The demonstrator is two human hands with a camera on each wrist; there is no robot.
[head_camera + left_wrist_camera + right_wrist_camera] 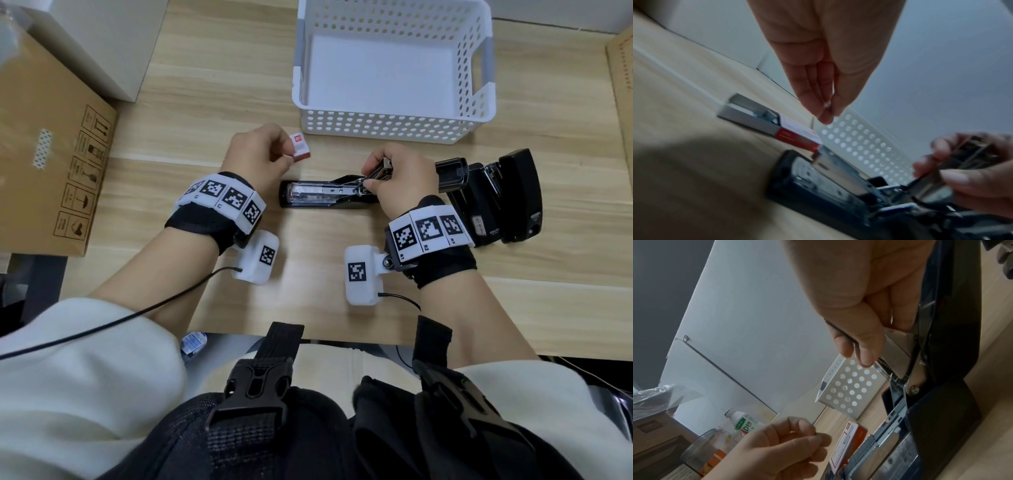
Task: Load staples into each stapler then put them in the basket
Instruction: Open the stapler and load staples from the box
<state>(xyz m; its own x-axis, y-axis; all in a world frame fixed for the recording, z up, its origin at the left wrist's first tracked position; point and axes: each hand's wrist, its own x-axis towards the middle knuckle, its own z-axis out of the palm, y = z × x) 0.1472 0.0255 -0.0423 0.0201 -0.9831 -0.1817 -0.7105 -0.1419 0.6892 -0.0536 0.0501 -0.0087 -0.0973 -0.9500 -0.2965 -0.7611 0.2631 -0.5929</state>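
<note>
A black stapler (pixel 318 197) lies opened flat on the wooden table, its metal magazine (pixel 840 172) facing up. My right hand (pixel 373 174) pinches the stapler's hinged metal arm (pixel 898 350) above the rear of the magazine. My left hand (pixel 286 154) hovers to the left. Its fingertips (pixel 827 112) pinch something small and shiny that looks like a bit of staples. Just past that hand, a red and white staple box (pixel 300 147) lies on the table, slid open in the left wrist view. The white perforated basket (pixel 394 126) stands behind, with nothing in it.
Two more black staplers (pixel 479 205) (pixel 522 195) lie to the right of my right hand. A cardboard box (pixel 44 154) and a white box (pixel 102 41) stand at the left. A bottle (pixel 745 421) and a jar (pixel 701 446) show far left.
</note>
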